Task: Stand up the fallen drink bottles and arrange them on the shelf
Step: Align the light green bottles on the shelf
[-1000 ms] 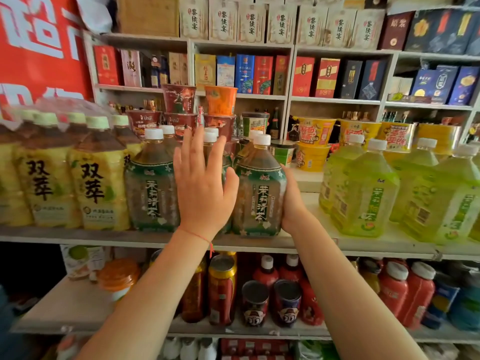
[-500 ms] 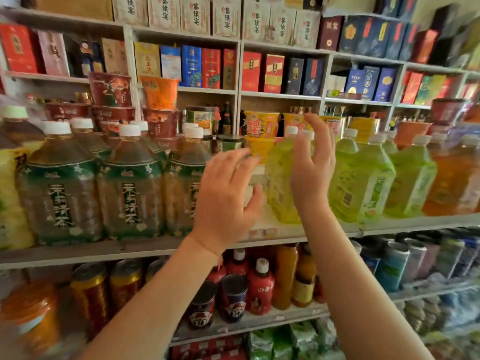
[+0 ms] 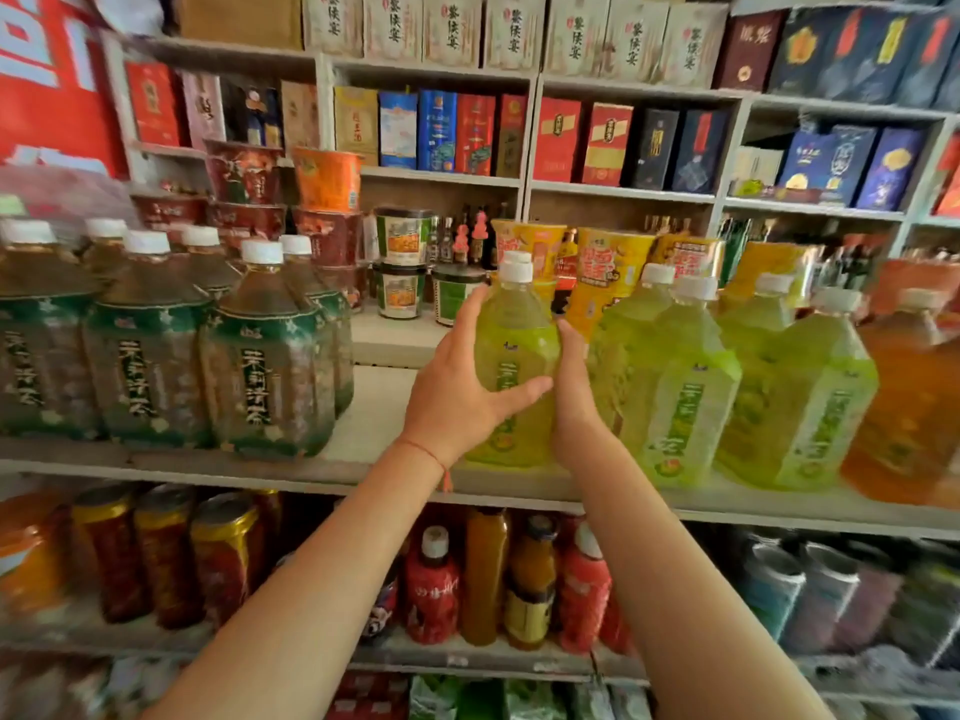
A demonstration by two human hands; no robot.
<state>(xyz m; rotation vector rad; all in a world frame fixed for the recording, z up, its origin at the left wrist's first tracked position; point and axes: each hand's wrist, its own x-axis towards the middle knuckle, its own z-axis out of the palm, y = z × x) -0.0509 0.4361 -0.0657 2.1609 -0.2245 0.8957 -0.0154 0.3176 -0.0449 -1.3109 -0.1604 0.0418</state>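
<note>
— Green drink in that bottle (image 3: 511, 350)! Where is it?

— It stands straight up on the shelf (image 3: 363, 467), near the front edge, with a white cap on top.

— Who has it?

— Both hands. The left hand (image 3: 457, 392) wraps its fingers and thumb round one side. The right hand (image 3: 574, 402) curls round the other side.

— What is next to it?

— More green bottles (image 3: 675, 387) just beside it on the right. Brown bottles (image 3: 265, 356) stand well apart on the left.

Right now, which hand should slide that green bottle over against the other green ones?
Left. The left hand wraps the green bottle on its open side; the right hand sits wedged against the neighbouring green bottles.
</note>
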